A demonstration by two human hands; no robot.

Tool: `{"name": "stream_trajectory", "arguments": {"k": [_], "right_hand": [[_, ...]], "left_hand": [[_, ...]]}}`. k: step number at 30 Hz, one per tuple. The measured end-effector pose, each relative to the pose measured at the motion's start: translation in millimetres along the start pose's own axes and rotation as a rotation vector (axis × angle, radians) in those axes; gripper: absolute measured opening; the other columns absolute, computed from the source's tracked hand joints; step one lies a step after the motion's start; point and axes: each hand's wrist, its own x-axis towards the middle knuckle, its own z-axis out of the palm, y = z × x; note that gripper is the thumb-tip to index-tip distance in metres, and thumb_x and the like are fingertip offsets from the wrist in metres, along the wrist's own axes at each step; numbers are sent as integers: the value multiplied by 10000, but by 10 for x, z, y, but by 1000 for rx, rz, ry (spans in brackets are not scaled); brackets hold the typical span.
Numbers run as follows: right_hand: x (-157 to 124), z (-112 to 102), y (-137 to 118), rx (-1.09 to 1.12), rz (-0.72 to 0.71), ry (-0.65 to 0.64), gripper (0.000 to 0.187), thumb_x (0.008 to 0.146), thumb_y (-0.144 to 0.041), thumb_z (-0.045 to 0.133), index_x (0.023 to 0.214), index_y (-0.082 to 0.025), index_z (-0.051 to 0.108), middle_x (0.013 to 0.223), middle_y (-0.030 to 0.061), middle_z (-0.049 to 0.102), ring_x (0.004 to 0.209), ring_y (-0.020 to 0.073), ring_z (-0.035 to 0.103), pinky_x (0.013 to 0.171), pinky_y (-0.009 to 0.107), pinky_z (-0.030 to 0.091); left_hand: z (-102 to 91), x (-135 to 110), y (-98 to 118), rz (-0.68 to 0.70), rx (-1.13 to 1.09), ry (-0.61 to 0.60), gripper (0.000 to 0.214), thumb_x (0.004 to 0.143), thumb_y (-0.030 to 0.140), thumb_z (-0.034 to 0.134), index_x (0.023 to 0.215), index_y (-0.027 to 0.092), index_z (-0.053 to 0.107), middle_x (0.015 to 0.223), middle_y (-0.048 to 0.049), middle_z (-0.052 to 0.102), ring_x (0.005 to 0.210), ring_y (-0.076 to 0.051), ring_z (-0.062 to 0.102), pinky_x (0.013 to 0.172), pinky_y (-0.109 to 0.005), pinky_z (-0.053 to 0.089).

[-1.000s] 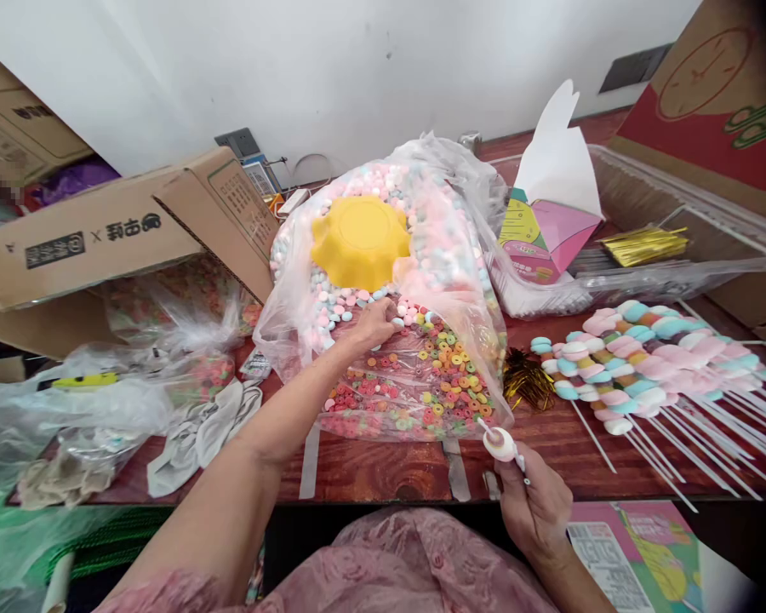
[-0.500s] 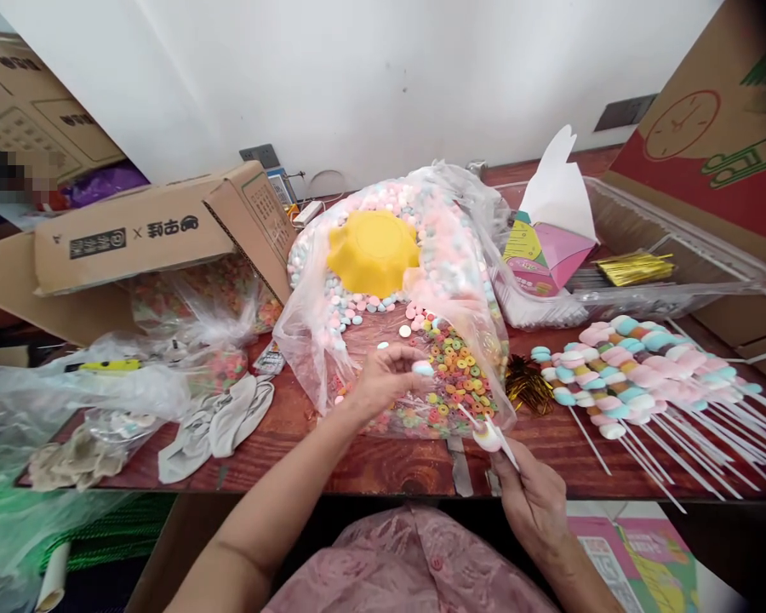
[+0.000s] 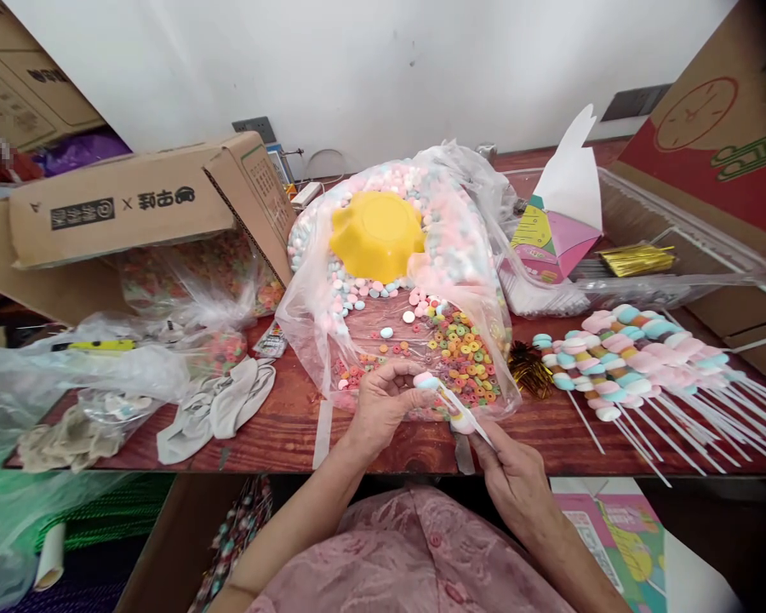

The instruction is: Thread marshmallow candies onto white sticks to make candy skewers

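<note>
My left hand (image 3: 383, 409) pinches a pink-and-blue marshmallow (image 3: 425, 380) between thumb and fingers, at the tip of a white stick. My right hand (image 3: 511, 472) is closed around that skewer (image 3: 465, 419), which carries a pale marshmallow and something yellowish lower down. Whether the stick has entered the marshmallow I cannot tell. Just beyond my hands lies an open clear plastic bag (image 3: 306, 319) with loose marshmallows (image 3: 351, 294) and colourful ring-shaped candies (image 3: 463, 349). An upturned yellow scalloped bowl (image 3: 383, 234) rests on the marshmallows.
Finished marshmallow skewers (image 3: 638, 358) lie in a pile at the right. Behind them is a clear plastic bin (image 3: 708, 285) with gold twist ties (image 3: 637, 260). A cardboard box (image 3: 134, 204), grey cloth (image 3: 214, 417) and plastic bags fill the left. Gold tinsel (image 3: 528, 368) lies by the bag.
My left hand has brought the marshmallow down to the stick's tip. My right hand has moved left with the skewer, so the two hands now meet. The view has shifted slightly.
</note>
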Motion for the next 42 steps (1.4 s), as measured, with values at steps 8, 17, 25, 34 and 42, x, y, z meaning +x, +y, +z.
{"name": "stream_trajectory", "arguments": {"k": [8, 17, 25, 34, 42], "right_hand": [[14, -12, -130, -16, 84, -65, 277, 1016, -276, 398, 984, -190, 660, 642, -24, 605, 506, 125, 531, 512, 214, 390], [4, 88, -270, 251, 214, -65, 315, 985, -361, 444, 920, -166, 683, 561, -46, 450, 477, 111, 406, 465, 215, 335], [89, 46, -219, 396, 351, -37, 354, 958, -454, 500, 811, -177, 665, 576, -26, 460, 510, 121, 405, 473, 220, 339], [81, 121, -194, 279, 310, -101, 352, 973, -430, 455, 937, -164, 681, 578, -31, 478, 519, 136, 420, 511, 240, 355], [43, 143, -198, 314, 320, -84, 333, 968, -424, 450, 875, -171, 647, 602, -27, 487, 529, 131, 423, 506, 231, 363]], "left_hand": [[-101, -9, -174, 590, 583, 10, 154, 804, 174, 738, 956, 190, 747, 923, -63, 741, 848, -162, 692, 769, -286, 586], [-105, 9, -197, 766, 786, -66, 187, 895, 135, 606, 984, 208, 752, 910, -71, 765, 835, -168, 725, 762, -285, 598], [-165, -32, -195, 469, 644, -82, 232, 846, 215, 671, 1059, 237, 758, 995, -83, 750, 935, -205, 692, 888, -365, 561], [-80, 7, -165, 261, 285, 42, 230, 718, 239, 816, 945, 217, 786, 953, -44, 704, 905, -164, 657, 825, -290, 556], [-100, -69, -254, 496, 661, -34, 197, 819, 206, 712, 984, 282, 789, 1061, -65, 774, 999, -230, 720, 973, -421, 555]]}}
